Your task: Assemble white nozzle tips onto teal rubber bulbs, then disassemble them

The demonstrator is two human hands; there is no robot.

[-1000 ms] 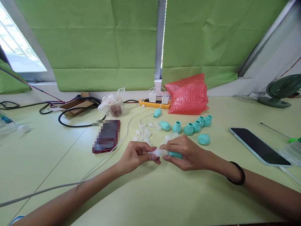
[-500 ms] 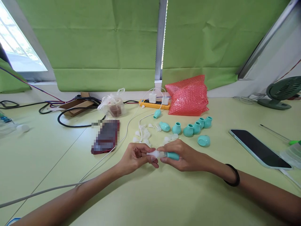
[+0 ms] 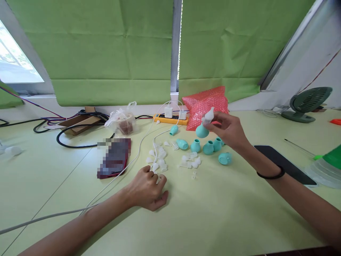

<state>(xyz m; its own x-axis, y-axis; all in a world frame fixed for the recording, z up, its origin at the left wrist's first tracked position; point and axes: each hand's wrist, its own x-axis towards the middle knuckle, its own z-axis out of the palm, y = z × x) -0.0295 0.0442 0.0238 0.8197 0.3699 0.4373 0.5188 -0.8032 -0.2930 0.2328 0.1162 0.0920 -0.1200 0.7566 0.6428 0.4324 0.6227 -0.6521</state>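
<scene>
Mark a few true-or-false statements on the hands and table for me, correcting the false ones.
1. The right hand holds a teal bulb topped by a white tip. True.
2. All the other bulbs stand upright. False: some lie on their sides.
3. The red bag lies beside the power strip. True.
4. The left hand grips the red bag. False: it is curled near the white parts.
5. The fan stands right of the red bag. True.
</scene>
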